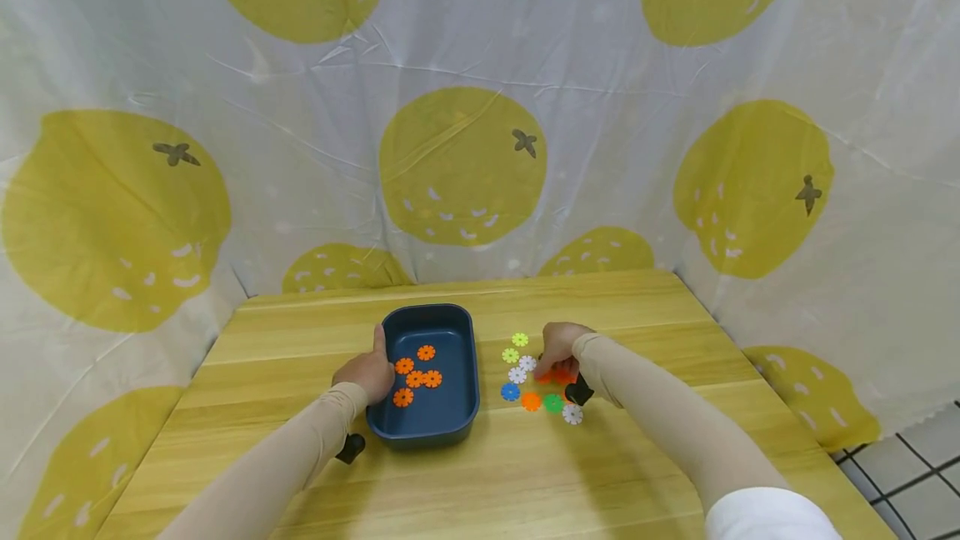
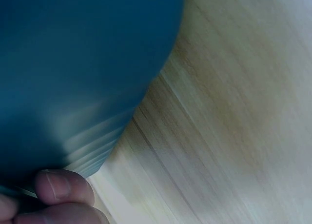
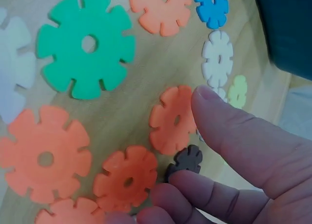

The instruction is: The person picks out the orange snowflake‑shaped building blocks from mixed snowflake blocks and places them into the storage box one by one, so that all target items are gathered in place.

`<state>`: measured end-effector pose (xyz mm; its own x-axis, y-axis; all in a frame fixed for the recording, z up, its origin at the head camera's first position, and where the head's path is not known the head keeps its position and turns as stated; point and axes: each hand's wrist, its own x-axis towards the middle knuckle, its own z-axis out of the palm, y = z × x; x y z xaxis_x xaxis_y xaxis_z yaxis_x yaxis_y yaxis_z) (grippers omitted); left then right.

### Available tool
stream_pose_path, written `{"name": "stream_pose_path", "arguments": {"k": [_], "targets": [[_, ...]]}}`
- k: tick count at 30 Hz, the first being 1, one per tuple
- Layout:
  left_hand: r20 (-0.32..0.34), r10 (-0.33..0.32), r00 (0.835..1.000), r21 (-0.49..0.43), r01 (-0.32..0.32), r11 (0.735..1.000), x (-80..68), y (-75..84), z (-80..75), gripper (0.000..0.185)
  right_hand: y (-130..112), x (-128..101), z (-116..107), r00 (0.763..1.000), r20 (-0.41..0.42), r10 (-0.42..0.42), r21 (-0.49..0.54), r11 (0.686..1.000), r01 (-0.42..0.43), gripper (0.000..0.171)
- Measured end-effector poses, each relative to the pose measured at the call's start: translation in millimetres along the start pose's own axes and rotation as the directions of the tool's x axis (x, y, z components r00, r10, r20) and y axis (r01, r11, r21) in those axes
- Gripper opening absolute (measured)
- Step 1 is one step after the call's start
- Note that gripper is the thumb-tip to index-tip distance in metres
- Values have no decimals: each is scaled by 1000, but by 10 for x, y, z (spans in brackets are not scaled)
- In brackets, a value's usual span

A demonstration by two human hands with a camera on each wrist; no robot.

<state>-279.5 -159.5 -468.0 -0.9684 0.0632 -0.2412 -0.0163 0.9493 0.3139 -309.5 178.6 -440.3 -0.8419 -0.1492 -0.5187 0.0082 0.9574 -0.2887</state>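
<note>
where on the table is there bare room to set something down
On the table, the front stretch between the forearms is bare, as is the back right, between the right hand and the curtain. Only a narrow strip separates the tray from the loose discs, which crowd near that hand.

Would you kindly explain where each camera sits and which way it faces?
Head: on the person's head, facing forward and down at the table and blue tray; left hand, right hand and sleeves show.
Left wrist: on that wrist, looking close-up at the tray and table; fingertips show at the lower left.
Right wrist: on that wrist, looking at notched discs; thumb and fingers show.
Shared: head and right wrist both show the green disc and tray.
</note>
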Motion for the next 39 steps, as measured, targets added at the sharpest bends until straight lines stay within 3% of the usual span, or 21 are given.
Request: {"name": "stream_pose_path", "arguments": {"k": [21,26,31,39], "targets": [[1,-11,1000,1,11,1000,0,17,-29,79,-76,36,74,999,-12,-47,-113,993,45,33],[0,-6,1000,4,6,1000,-3,15,-24,78,-69,24,32,992,3,-124,57,991,124,29],[-7,-8,1000,12,8,1000,7,19,-15,78,-194,35,-111,980,-29,-195,239,951,196,9],[0,-8,1000,5,8,1000,-29,39,-28,77,-891,68,-309,938,-83,-336,278,896,345,10]]}}
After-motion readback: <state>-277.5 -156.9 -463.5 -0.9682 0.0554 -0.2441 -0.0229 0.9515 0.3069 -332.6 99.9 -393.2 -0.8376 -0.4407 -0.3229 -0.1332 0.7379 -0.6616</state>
